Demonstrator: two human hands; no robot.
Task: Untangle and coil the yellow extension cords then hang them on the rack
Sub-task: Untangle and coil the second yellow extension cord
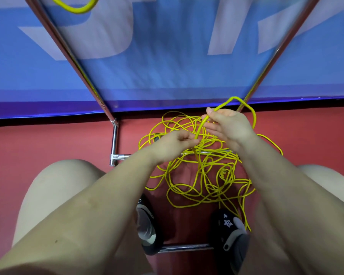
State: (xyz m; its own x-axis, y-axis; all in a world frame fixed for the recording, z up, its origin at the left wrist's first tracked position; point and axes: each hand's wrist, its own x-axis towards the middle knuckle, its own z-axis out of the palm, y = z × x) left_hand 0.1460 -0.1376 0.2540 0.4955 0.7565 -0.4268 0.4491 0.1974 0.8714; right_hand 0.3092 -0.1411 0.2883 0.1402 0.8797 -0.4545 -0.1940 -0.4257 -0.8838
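Cords (pixel 203 175): yellow extension cords lie as one loose tangle on the red floor (pixel 58 141), centre to lower right of frame, draped over a low chrome bar of the rack (pixel 114 139). One strand is lifted out of the pile. Right hand (pixel 229 127), centre right, pinches it btwn thumb and forefinger; a loop arches up and over behind that hand. Left hand (pixel 174 144), just left of it, fingers curled, grips the same strand lower down, close above the tangle.

Step in hand (judged): tracing one run free, early stage; no coil formed yet. To do well: feed strand hand over hand, keep slack, follow it back to the crossing instead of pulling, else loops likely cinch into knots.

Around: rack uprights slant to upper left and upper right of frame; a yellow loop (pixel 75 7) shows at top left, prob. cord already on rack, can't confirm. Blue banner (pixel 167 56) behind. Knees and two dark shoes (pixel 230 231) at bottom.

Obstacles: strands cross the low rack bar and run beside the right shoe, so snag risk at both.
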